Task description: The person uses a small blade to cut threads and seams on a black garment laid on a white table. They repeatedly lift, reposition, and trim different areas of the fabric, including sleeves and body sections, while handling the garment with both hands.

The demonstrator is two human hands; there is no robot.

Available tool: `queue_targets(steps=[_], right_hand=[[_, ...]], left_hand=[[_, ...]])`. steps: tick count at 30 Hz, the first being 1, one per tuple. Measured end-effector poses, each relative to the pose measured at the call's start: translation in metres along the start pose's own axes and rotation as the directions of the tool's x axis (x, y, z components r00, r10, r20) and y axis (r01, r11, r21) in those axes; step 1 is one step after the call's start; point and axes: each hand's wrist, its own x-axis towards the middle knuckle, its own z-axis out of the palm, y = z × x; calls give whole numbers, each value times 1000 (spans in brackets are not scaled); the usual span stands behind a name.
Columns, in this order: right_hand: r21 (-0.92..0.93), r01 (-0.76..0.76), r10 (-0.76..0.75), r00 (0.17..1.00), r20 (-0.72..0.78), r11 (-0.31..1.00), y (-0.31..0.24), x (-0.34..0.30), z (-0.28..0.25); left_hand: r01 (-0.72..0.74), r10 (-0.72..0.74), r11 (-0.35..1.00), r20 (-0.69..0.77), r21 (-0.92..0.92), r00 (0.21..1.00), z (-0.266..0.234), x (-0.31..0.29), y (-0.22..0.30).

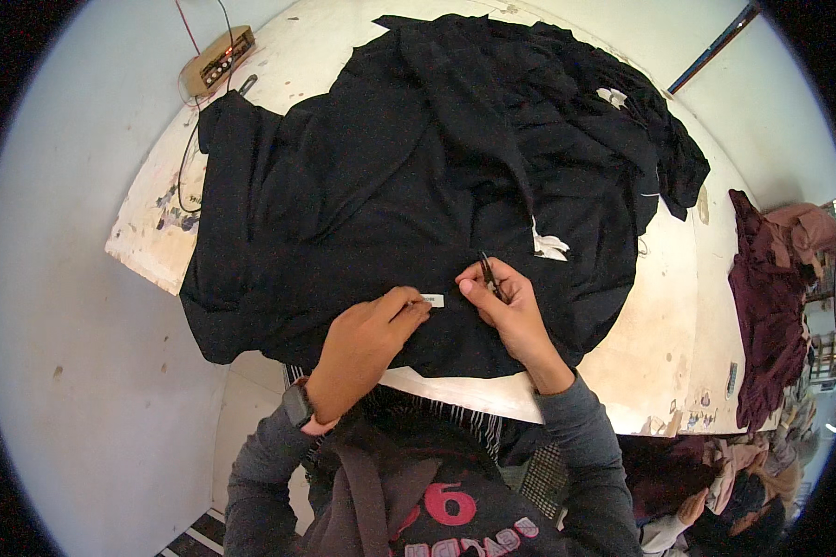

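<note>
A large black garment (362, 204) lies spread in folds in front of me. Near its close edge is a small white label (434, 301), and the fingers of my left hand (367, 339) are closed together at its left end. To the right of the label, my right hand (515, 311) is closed around small dark thread snips (489, 271), whose tips point away from me. The thumb and forefinger of that hand come together just above the cloth; whether they also pinch a thread is too small to see.
The pale, stained table (664, 330) carries the garment. White tags (550, 245) lie on the cloth further off. At the far left sits a brown box with wires (218, 60). Maroon cloth (762, 316) hangs at the right, and another person's hand (692, 507) shows lower right.
</note>
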Motion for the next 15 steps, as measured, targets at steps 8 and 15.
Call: queue_targets(steps=[8, 15], right_hand=[[26, 6, -7, 999, 34, 1000, -4, -1, 0], [-356, 32, 16, 991, 130, 934, -12, -8, -9]], left_hand=[[-137, 138, 977, 4, 162, 990, 29, 1, -19], [186, -236, 896, -79, -403, 969, 23, 2, -32]])
